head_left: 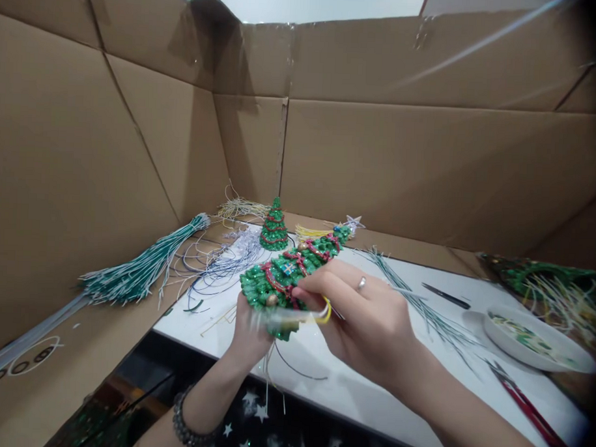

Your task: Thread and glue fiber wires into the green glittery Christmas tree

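Observation:
A green beaded Christmas tree ornament (284, 272), with red garlands and a pale star at its tip, is tilted up to the right. My left hand (252, 329) is closed around its base from below, its fingers mostly hidden. Thin wires hang beneath the base. Against the tree's right side, my right hand (361, 310) is closed in a pinch. A blurred yellow and white strand (327, 310) loops out from those fingers across the lower tree. What exactly lies between the fingertips is hard to see.
A smaller green tree (275, 229) stands behind on the white board (340, 407). Wire bundles (145, 264) lie left, more green strands (422, 306) right. Tweezers (445, 295), a white dish (528, 355) and red-handled pliers (529, 404) sit at right. Cardboard walls (427, 169) surround the area.

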`<state>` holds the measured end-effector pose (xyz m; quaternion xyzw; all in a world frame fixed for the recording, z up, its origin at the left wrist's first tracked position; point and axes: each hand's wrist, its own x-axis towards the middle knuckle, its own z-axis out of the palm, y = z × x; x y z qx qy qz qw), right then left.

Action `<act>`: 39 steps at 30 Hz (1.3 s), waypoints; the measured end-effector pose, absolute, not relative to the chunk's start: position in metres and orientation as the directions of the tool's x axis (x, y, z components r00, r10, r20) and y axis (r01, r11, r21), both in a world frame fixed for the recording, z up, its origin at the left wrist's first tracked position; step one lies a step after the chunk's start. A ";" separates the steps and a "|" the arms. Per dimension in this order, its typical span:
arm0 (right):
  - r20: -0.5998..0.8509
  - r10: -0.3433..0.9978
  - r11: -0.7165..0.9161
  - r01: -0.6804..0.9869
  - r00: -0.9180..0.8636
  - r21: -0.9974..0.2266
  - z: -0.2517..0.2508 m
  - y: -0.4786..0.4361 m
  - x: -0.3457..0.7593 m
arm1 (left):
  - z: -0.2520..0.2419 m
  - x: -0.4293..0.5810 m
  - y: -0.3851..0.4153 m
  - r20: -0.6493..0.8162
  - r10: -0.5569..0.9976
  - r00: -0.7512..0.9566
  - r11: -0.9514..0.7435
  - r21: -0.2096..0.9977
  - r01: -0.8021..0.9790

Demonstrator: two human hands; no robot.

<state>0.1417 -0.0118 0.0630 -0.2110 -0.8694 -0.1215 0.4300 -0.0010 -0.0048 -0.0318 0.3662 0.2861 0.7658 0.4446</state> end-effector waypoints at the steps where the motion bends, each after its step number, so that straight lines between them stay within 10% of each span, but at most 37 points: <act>1: 0.781 0.293 0.880 0.476 -0.551 0.006 0.062 -0.011 0.142 | -0.033 -0.001 -0.004 0.305 0.887 -0.346 -0.445 0.765 -0.466; 15: 0.849 0.414 0.871 0.414 -0.328 -0.264 0.046 -0.009 0.169 | -0.047 0.008 0.002 0.273 0.873 -0.403 -0.446 0.779 -0.440; 23: 0.889 0.252 0.913 0.399 -0.382 -0.087 0.016 0.001 0.180 | -0.055 0.021 -0.001 0.319 0.886 -0.336 -0.433 0.829 -0.354; 27: 0.791 0.588 0.799 0.272 -0.169 -0.536 -0.008 0.002 0.192 | -0.062 0.022 0.000 0.338 0.888 -0.313 -0.430 0.852 -0.298; 30: 0.464 0.873 0.463 -0.038 -0.152 -0.885 -0.027 0.006 0.195 | -0.060 0.028 0.005 0.357 0.897 -0.262 -0.430 0.843 -0.322; 34: 0.209 0.887 0.106 -0.258 -0.411 -0.960 -0.031 0.011 0.191 | -0.044 0.038 0.007 0.419 0.887 -0.192 -0.458 0.846 -0.271; 39: 0.273 0.908 0.156 -0.348 -0.317 -0.924 -0.026 0.012 0.193 | -0.022 0.049 -0.002 0.400 0.898 -0.185 -0.431 0.885 -0.177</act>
